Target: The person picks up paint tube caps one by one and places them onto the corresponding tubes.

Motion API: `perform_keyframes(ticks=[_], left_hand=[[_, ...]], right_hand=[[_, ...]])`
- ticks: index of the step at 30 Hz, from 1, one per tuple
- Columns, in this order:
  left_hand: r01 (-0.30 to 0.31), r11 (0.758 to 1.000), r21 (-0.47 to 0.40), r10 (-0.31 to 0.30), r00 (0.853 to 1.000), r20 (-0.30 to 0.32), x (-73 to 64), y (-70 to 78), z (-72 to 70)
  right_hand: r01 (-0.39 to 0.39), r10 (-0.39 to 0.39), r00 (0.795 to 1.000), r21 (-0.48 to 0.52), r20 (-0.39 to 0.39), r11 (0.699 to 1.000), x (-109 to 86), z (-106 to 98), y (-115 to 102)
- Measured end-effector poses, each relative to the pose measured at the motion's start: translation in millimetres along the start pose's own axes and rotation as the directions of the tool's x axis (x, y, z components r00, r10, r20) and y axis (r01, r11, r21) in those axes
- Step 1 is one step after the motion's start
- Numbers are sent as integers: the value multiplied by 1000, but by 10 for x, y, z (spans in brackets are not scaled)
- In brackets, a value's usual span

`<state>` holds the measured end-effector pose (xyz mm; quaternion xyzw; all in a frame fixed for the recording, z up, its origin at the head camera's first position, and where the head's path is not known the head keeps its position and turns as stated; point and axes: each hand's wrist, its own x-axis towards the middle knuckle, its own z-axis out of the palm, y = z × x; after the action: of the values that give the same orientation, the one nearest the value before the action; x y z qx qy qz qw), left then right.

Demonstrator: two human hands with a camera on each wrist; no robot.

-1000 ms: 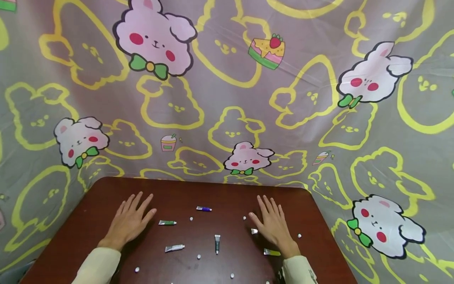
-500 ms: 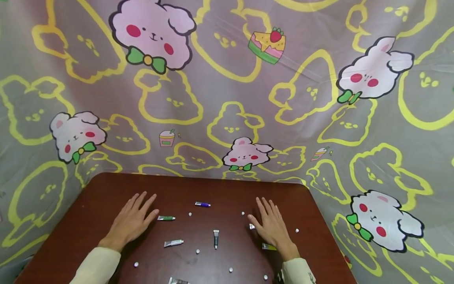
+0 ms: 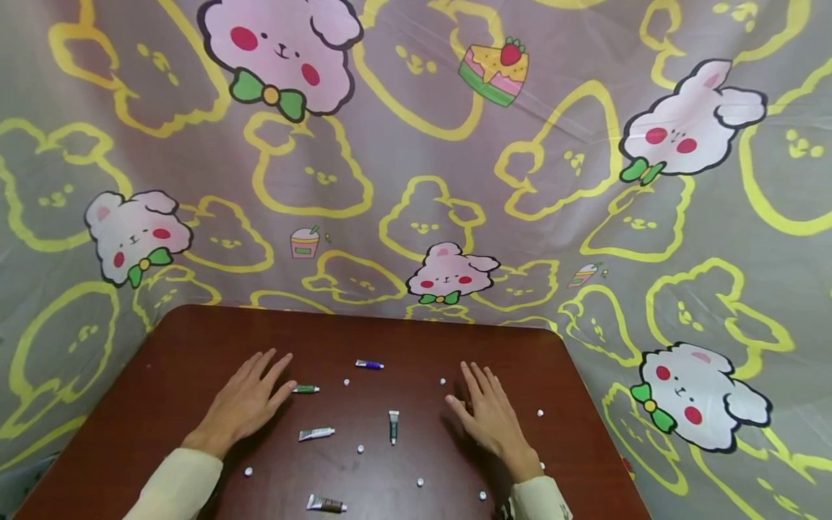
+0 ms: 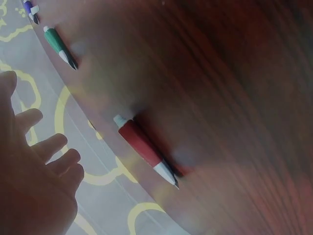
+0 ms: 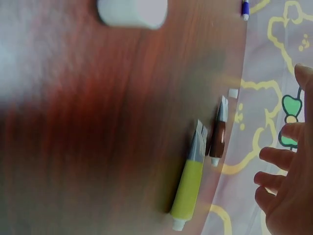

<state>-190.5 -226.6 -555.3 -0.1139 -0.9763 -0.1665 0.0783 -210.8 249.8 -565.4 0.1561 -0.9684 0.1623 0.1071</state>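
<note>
Left hand (image 3: 243, 399) and right hand (image 3: 492, 420) apart, fingers extended, gripping nothing. Left thumb overlaps green tube (image 3: 307, 389) at left in head view; red tube (image 4: 142, 144) shows only from left wrist. Right hand, at right, hides yellow tube (image 5: 187, 192) in head view. Tubes: flat crimped tails, round nozzles. Table (image 3: 416, 343): glossy red-brown woodgrain. White cap (image 5: 132, 12) blurred, cut off.

No text, brand, number or sign can be read. Any print on green tube (image 3: 307, 389), silver tube (image 3: 316, 434), yellow tube (image 5: 188, 191) can't be resolved.
</note>
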Motion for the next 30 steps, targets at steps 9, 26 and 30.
perform_keyframes(ticks=[9,26,30], left_hand=[[-29,999,-36,29,1000,-11,-90,103,23],[-62,998,-31,61,998,-4,-191,245,55],[-72,997,-41,73,997,0,-211,287,57]], right_hand=[[13,-13,1000,2,7,1000,-109,23,-102],[79,-80,997,-58,-20,995,-303,55,-357],[97,-99,995,-75,-16,992,-366,67,-420]])
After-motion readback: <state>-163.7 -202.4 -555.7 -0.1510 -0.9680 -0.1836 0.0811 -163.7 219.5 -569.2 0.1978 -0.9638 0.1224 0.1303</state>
